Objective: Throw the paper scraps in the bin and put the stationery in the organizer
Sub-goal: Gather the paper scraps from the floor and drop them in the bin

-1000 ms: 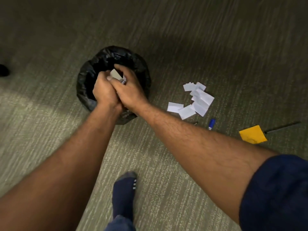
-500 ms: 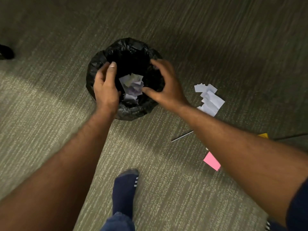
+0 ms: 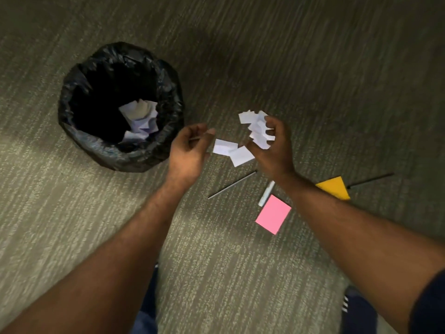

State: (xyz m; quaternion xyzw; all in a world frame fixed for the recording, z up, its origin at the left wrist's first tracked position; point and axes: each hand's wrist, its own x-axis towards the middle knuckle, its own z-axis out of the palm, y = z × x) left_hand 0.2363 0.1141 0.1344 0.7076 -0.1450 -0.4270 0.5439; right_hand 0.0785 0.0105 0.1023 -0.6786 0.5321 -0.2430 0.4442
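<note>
A round bin lined with a black bag point(image 3: 72, 131) stands on the carpet at upper left, with crumpled white paper scraps point(image 3: 140, 116) inside. To its right, my right hand point(image 3: 277, 150) is curled around a bunch of white scraps point(image 3: 257, 127) just above the floor. Two more white scraps point(image 3: 232, 151) lie between my hands. My left hand point(image 3: 190, 150) hovers beside the bin with loosely bent fingers and nothing in it. No organizer is in view.
On the carpet below my right hand lie a thin grey pencil point(image 3: 231, 185), a white marker point(image 3: 266, 194), a pink sticky pad point(image 3: 273, 214), a yellow sticky pad point(image 3: 334, 188) and a black pen point(image 3: 370, 180). My socked feet are at the bottom edge.
Both hands let scraps fall into the bin, then moved right to the pile on the floor. My right hand has closed on a new bunch of scraps.
</note>
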